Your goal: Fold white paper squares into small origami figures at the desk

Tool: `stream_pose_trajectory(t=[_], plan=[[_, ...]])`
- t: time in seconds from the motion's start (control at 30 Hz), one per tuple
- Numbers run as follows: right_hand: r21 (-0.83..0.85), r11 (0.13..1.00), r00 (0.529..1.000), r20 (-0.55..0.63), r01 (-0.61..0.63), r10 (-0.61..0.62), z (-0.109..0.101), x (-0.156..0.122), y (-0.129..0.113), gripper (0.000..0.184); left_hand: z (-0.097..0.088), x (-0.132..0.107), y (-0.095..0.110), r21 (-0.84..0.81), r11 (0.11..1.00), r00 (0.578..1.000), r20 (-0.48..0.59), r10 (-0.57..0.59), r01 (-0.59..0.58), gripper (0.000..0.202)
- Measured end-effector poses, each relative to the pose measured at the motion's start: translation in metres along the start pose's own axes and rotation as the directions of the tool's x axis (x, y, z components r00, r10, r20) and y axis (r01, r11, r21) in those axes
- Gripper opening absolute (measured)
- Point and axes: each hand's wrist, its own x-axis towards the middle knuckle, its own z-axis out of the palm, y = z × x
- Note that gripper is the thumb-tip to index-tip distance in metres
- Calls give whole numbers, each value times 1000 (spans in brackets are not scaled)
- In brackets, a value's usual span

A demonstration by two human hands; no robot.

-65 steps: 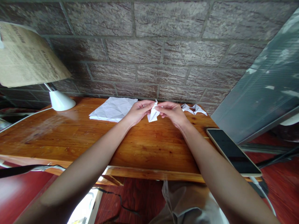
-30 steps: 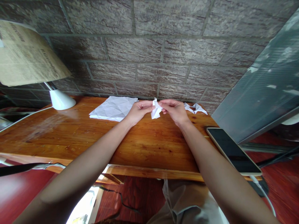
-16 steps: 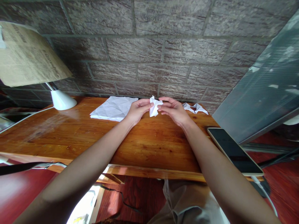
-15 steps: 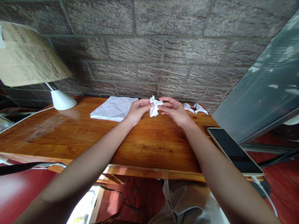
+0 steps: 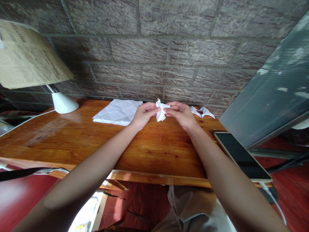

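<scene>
A small folded white paper piece (image 5: 161, 111), with several pointed corners, is held up over the far part of the wooden table. My left hand (image 5: 145, 114) pinches its left side between thumb and fingers. On the opposite side, my right hand (image 5: 181, 113) grips it the same way, thumb toward me. Behind my left wrist lies a stack of creased white paper sheets (image 5: 116, 111). Folded white paper shapes (image 5: 205, 111) rest just beyond my right hand, partly hidden by it.
On the wooden table (image 5: 156, 154) a lamp with a white base (image 5: 64, 103) and a newsprint shade (image 5: 31, 58) stands at the left. A phone (image 5: 242, 156) with a white cable (image 5: 272, 196) lies at the right edge. A stone-patterned wall (image 5: 154, 51) rises behind.
The fingers of my right hand have closed in on the folded paper, where they were more spread before. The paper has shifted slightly to the right.
</scene>
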Motion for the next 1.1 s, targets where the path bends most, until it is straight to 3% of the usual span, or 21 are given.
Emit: stream_pose_trajectory(t=[0.3,0.47,0.73,0.93,1.1], plan=[[-104,992,997,-14,75,-77,1,-2,-1,44,-1,1,5,9,999,998,50,-46,46,36],[-105,993,999,24,50,-48,1,-2,0,47,3,-1,8,6,995,995,-6,-99,99,38],[-9,1000,998,64,-29,29,-1,-2,-4,46,1,2,5,9,1000,1000,-2,-20,20,39],[25,998,997,40,-62,61,-1,-2,-5,43,2,0,9,131,989,998,11,63,-64,40],[-56,998,1000,-22,5,-6,-3,0,-3,42,3,-1,9,55,998,1000,22,-4,3,39]])
